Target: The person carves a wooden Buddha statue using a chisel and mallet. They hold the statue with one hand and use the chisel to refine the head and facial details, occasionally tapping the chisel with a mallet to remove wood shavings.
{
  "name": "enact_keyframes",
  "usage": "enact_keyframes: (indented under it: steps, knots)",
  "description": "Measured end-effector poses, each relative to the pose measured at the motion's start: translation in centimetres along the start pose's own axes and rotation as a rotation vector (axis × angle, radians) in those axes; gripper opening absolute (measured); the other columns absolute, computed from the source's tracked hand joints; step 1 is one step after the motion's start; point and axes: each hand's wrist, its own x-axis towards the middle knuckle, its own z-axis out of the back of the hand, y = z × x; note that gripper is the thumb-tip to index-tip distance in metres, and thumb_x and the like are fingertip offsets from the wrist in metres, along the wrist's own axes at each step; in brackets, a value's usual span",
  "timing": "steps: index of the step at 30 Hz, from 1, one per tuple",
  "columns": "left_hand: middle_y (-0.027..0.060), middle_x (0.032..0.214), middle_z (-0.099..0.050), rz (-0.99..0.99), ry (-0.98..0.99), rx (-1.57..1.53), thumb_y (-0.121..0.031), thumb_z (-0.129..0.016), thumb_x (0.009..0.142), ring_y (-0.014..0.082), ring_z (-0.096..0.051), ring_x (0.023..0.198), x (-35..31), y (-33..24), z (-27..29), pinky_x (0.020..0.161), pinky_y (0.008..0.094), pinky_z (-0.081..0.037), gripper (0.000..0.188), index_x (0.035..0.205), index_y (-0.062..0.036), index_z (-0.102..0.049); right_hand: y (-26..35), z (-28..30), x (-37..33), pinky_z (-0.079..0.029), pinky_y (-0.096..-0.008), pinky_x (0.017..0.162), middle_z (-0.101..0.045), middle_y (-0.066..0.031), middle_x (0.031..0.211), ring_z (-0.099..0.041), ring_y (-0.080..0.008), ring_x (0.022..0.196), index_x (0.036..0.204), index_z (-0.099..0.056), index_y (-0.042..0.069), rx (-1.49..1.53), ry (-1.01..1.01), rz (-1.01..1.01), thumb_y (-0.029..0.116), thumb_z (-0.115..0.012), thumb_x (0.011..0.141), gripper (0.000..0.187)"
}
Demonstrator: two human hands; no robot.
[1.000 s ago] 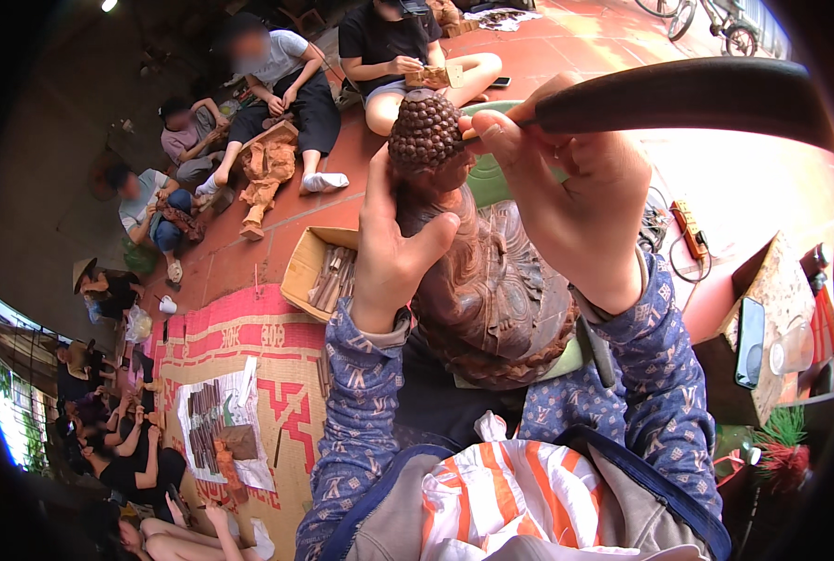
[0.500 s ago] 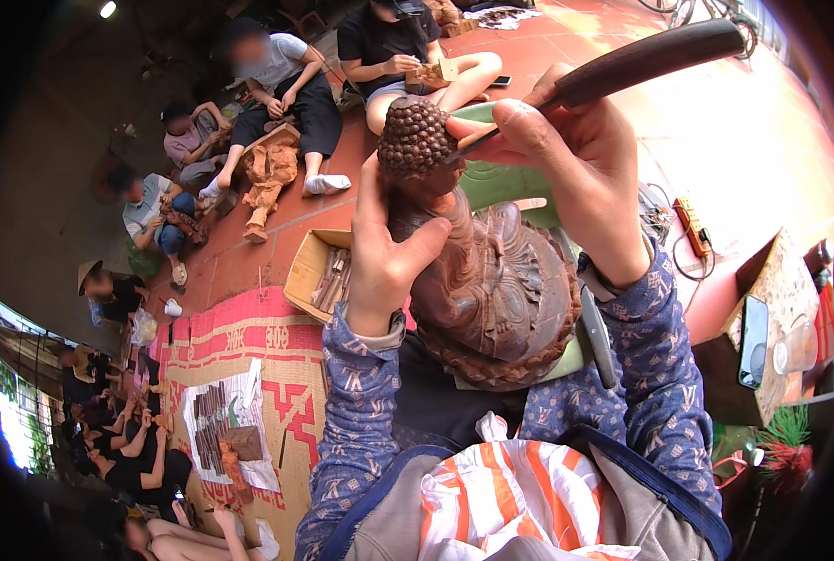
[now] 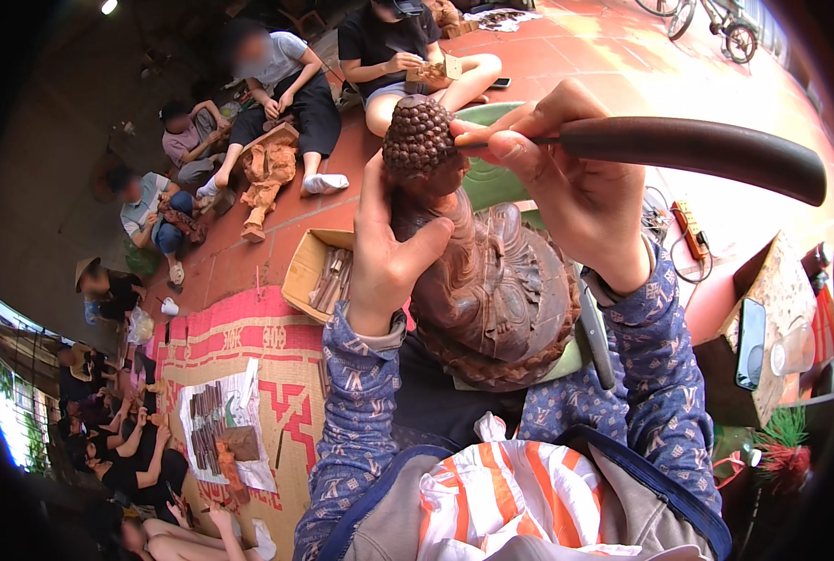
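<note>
1. Since the earlier frame, the dark handle (image 3: 697, 150) of my tool has swung down from a steep slant to nearly level; my right hand (image 3: 581, 201) has turned with it.
2. Right hand: fingers closed around the tool's thin shank, pinched near the front. Some fingers are hidden behind the palm. The tip meets the side of the head in view; I cannot tell whether it touches.
3. Left hand (image 3: 389, 257): half open, cupping the neck and shoulder of the carved brown statue (image 3: 492, 299); its fingertips are partly concealed.
4. The statue sits before me, between my forearms, tilted; its face is mostly turned away.
5. Yellow box (image 3: 302, 266): beside my left wrist, which cuts off its near side.
6. Grey implement (image 3: 598, 341): partly covered by my right sleeve; kind unclear.
</note>
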Motion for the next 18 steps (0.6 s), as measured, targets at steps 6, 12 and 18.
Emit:
enact_keyframes:
  steps: [6,12,18]
  knots:
    - [0.01,0.12,-0.053,-0.02,-0.011,-0.014,-0.004,-0.063,0.077,0.0179,-0.052,0.11,-0.1,0.2,0.1,0.099,0.0318,-0.038,0.064,0.135,0.001,-0.037,1.0,-0.4,0.8,-0.054,-0.0307,0.084,-0.053,-0.0058,0.082,-0.065,-0.0159,0.086,0.088,-0.053,-0.007,0.009,0.037,0.071,-0.007,-0.06,0.088,0.007]
    - [0.0087,0.117,-0.053,0.005,0.022,-0.027,-0.006,-0.064,0.077,0.0163,-0.052,0.106,0.0,0.6,-0.1,0.097,0.0309,-0.04,0.063,0.134,0.0005,-0.037,2.1,1.5,3.0,-0.048,-0.0239,0.068,-0.054,-0.0046,0.083,-0.059,-0.0113,0.077,0.083,-0.053,-0.005,-0.068,0.234,0.035,-0.004,-0.062,0.088,0.01]
    - [0.0082,0.116,-0.053,-0.028,0.021,-0.009,-0.007,-0.063,0.077,0.0152,-0.052,0.104,0.0,0.8,0.5,0.095,0.0306,-0.041,0.062,0.133,-0.0006,-0.038,3.1,1.7,1.4,-0.056,-0.0305,0.076,-0.058,-0.0065,0.079,-0.068,-0.0222,0.088,0.085,-0.055,-0.005,0.295,0.106,-0.08,-0.004,-0.064,0.086,0.009]
